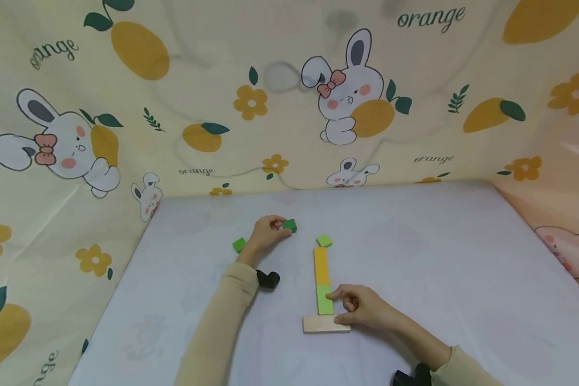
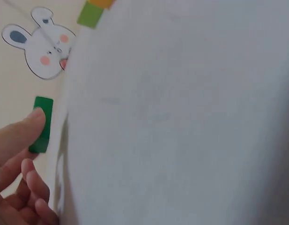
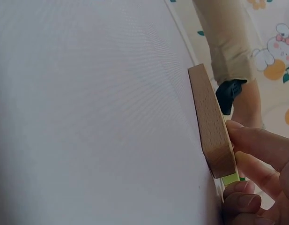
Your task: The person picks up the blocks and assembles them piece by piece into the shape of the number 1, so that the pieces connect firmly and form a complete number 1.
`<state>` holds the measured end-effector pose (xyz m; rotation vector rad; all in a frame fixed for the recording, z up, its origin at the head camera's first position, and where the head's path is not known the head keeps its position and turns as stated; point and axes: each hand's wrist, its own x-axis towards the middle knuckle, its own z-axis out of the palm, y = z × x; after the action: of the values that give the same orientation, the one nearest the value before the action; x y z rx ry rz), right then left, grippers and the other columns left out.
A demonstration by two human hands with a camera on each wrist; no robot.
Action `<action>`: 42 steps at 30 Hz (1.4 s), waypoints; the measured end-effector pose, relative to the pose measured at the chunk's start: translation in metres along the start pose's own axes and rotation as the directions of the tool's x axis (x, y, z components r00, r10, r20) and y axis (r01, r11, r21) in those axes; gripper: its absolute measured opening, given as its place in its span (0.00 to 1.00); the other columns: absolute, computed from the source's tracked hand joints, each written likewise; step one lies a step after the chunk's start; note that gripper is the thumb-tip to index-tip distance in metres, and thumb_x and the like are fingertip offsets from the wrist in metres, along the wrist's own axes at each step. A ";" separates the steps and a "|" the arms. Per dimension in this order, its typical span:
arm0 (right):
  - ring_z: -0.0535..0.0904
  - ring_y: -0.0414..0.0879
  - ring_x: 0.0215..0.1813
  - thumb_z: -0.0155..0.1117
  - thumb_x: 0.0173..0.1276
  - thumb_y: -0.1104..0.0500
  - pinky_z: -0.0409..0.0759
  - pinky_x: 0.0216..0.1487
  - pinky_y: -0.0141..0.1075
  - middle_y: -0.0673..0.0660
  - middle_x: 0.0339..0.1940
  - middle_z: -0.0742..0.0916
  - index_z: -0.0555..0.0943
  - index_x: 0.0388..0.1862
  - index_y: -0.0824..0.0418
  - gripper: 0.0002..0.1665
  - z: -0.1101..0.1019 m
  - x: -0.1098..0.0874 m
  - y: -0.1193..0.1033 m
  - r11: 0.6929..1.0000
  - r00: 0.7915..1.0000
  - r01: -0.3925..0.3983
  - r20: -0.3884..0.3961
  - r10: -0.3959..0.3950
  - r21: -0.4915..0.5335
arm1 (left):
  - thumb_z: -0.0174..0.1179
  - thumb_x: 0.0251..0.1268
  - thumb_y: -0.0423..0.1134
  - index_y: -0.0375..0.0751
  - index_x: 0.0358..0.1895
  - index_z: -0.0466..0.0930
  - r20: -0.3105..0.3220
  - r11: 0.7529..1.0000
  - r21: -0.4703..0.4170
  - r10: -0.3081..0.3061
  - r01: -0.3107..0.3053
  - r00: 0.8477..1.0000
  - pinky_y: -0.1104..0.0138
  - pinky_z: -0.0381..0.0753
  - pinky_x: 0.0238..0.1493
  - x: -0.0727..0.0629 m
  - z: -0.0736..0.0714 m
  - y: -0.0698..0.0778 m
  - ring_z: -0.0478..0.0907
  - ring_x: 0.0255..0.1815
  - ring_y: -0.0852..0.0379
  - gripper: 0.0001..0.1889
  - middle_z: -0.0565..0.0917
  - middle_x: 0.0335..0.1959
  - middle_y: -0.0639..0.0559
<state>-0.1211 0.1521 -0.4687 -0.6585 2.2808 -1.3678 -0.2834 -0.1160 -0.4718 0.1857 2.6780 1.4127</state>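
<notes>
My left hand (image 1: 266,231) pinches a dark green block (image 1: 290,225) between thumb and fingers; the left wrist view shows the thumb on its face. A light wooden plank (image 1: 318,324) lies crosswise on the table. From its far side a light green block (image 1: 324,300) and a yellow block (image 1: 320,266) run in a line. Beyond them sits a tilted lime green block (image 1: 324,240), its corner close to the yellow end. At the plank, my right hand (image 1: 366,308) touches its right end with the thumb, the index fingertip against the light green block; the other fingers are curled.
Another green block (image 1: 239,245) lies left of my left wrist. The white-covered table (image 1: 415,257) ends at a cream curtain (image 1: 280,107) printed with rabbits and oranges, which rises behind it and along both sides. Black straps with camera mounts (image 1: 268,280) sit on both wrists.
</notes>
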 end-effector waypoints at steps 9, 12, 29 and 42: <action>0.61 0.31 0.24 0.74 0.53 0.59 0.62 0.28 0.26 0.46 0.19 0.66 0.80 0.50 0.68 0.26 -0.001 0.001 -0.003 1.000 1.000 0.003 0.008 -0.003 0.011 | 0.69 0.55 0.37 0.33 0.50 0.82 -0.044 1.000 -0.025 -0.013 0.012 0.999 0.74 0.70 0.37 -0.010 0.001 0.006 0.72 0.34 0.60 0.19 0.78 0.33 0.49; 0.61 0.31 0.24 0.74 0.54 0.59 0.61 0.27 0.26 0.47 0.19 0.67 0.80 0.50 0.68 0.26 -0.001 0.002 -0.003 1.000 1.000 0.002 0.013 -0.003 0.017 | 0.69 0.55 0.38 0.34 0.50 0.82 -0.047 1.000 -0.022 -0.009 0.008 0.999 0.74 0.71 0.37 -0.013 0.001 0.005 0.72 0.34 0.60 0.20 0.78 0.33 0.49; 0.61 0.31 0.24 0.74 0.54 0.59 0.62 0.26 0.26 0.48 0.19 0.67 0.80 0.50 0.68 0.25 -0.001 0.002 -0.002 1.000 1.000 0.002 0.010 -0.003 0.014 | 0.72 0.52 0.39 0.35 0.48 0.83 -0.044 0.996 -0.076 0.036 -0.039 0.998 0.73 0.70 0.35 -0.028 0.015 0.015 0.68 0.29 0.62 0.20 0.76 0.29 0.53; 0.61 0.32 0.24 0.74 0.54 0.61 0.61 0.26 0.27 0.56 0.18 0.67 0.80 0.50 0.69 0.25 -0.001 0.001 -0.004 0.999 1.000 0.002 0.015 -0.003 0.046 | 0.71 0.53 0.39 0.34 0.49 0.82 -0.025 0.995 -0.096 0.028 -0.031 0.999 0.75 0.68 0.33 -0.035 0.027 0.019 0.67 0.28 0.62 0.21 0.75 0.29 0.54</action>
<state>-0.1218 0.1510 -0.4645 -0.6548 2.2307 -1.4066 -0.2440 -0.0893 -0.4701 0.2023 2.6281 1.5579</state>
